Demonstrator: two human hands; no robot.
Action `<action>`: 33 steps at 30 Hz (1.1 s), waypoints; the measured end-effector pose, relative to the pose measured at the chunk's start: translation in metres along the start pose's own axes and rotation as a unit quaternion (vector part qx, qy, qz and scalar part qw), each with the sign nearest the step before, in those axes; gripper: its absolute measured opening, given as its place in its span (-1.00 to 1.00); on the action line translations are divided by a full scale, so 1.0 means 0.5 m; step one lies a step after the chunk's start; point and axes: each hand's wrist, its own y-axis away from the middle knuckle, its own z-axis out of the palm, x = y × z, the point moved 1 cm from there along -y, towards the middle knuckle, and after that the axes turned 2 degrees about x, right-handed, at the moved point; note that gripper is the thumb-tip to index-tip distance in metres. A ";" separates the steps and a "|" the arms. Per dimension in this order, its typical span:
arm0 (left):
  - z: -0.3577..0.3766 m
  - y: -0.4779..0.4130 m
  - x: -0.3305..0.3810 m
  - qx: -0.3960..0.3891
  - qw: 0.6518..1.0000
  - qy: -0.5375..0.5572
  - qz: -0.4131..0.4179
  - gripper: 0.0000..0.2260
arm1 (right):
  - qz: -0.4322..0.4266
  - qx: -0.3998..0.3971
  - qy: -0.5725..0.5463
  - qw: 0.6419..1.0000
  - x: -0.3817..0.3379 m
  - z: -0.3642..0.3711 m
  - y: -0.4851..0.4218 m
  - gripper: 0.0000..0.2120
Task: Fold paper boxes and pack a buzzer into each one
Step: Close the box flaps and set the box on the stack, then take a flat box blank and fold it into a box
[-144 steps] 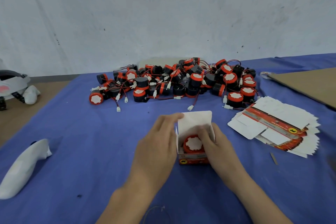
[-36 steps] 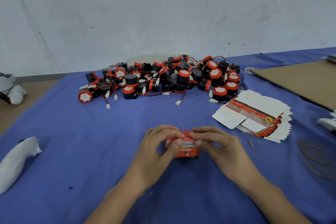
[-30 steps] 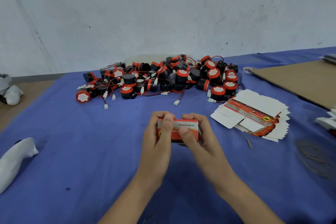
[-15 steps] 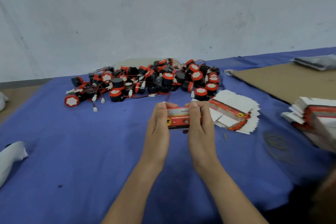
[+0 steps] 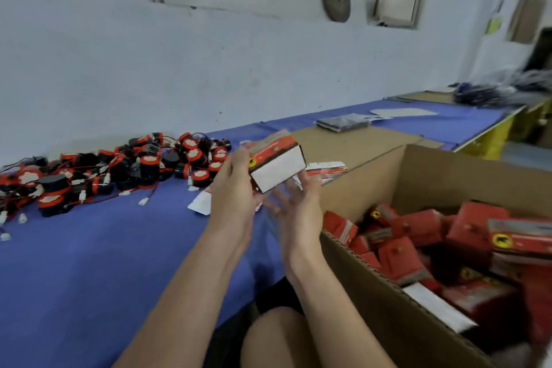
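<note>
Box (image 5: 276, 163): closed, red print on top, plain white face turned toward the camera. Centre of the frame, raised clear of the blue table (image 5: 89, 263). Long axis runs from lower left up to upper right, tilted.

Carton (image 5: 388, 302): open, brown, lower right of the frame, partly filled with like red boxes lying at all angles. It lies right of and below the held box; its near wall stands just beside the right forearm. The coming move turns on this (a judgement: the finished box goes rightward and down over that wall into the carton).

Left hand (image 5: 236, 188): closed on the box, fingers wrapped over its left end and top, thumb side hidden behind it.

Right hand (image 5: 298, 203): open, palm up, fingers spread under the box's lower right edge; fingertips at or just under that edge, contact not certain (blurred). This hand is the nearer to the carton.

Buzzers (image 5: 119, 170): loose red-and-black heap with wires, left of centre, on the table against the wall, well apart from the hands.

Blanks (image 5: 327, 169): flat unfolded boxes, mostly hidden behind the hands and the held box, between heap and carton.

Stage: one box packed, not yet dropped.
</note>
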 end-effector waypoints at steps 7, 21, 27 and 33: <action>0.223 0.036 0.112 -0.345 0.935 -0.083 0.009 -0.53 | -0.046 -0.049 0.152 0.986 -0.011 -0.014 0.042 -0.78; -0.366 -0.162 0.000 0.178 0.951 -0.250 0.023 -0.82 | -0.124 -0.123 0.411 0.895 0.240 0.066 -0.112 -0.71; -0.522 -0.200 -0.116 0.213 0.923 -0.321 -0.007 -0.81 | -0.214 -0.080 0.743 0.629 0.331 0.058 -0.248 -0.43; -0.591 -0.244 -0.132 0.263 0.932 -0.245 -0.048 -0.85 | -0.031 -0.039 0.766 0.641 0.350 0.033 -0.355 -0.14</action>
